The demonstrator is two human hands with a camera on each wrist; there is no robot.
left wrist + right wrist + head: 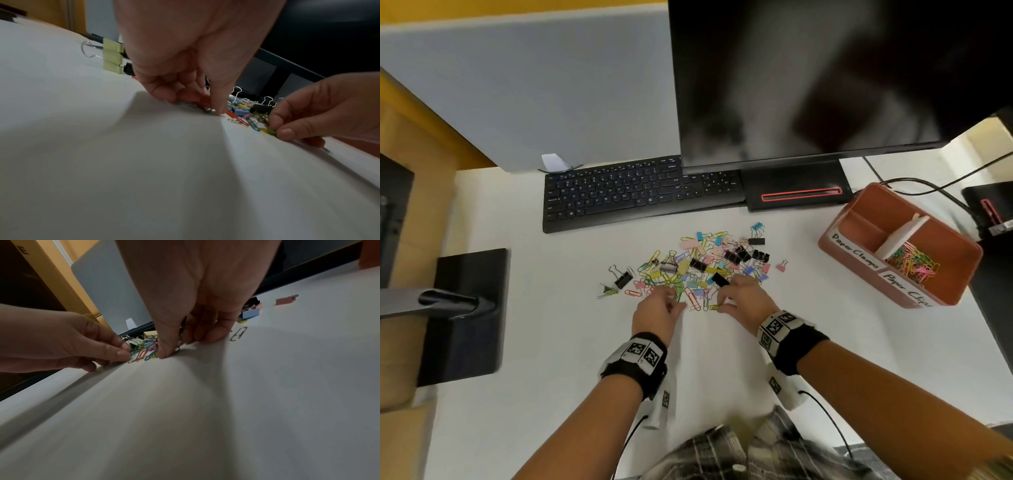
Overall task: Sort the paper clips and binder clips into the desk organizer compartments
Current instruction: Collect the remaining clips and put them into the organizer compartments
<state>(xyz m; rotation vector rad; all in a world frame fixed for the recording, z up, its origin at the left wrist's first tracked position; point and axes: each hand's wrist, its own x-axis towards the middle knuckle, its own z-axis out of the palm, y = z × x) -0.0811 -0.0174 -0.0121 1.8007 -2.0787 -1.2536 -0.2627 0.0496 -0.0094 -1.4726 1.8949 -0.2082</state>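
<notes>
**Inspector:** Paper clips and binder clips, mixed colours, plastic-coated wire and folded metal, lie in one loose heap on the white desk surface, in front of the black keyboard.

**Clerk:** And the organizer?

**Inspector:** A terracotta-coloured rectangular desk organizer stands to the right of the heap, well apart from it. The compartment labelled "Paper Clips" holds a cluster of coloured paper clips. The compartment labelled "Paper Clamps": contents cannot be told.

**Clerk:** Hands?

**Inspector:** Both are at the near edge of the heap. The right hand has thumb and forefinger closed on a yellow paper clip lying at desk level; the other fingers are curled under. The left hand has its fingertips bunched downward onto clips at the desk surface, beside a red paper clip; which clip it grasps, if any, cannot be told.

**Clerk:** Surroundings?

**Inspector:** A dark monitor on a black stand with a red line is behind the heap. One pink binder clip lies apart, right of the heap.
</notes>
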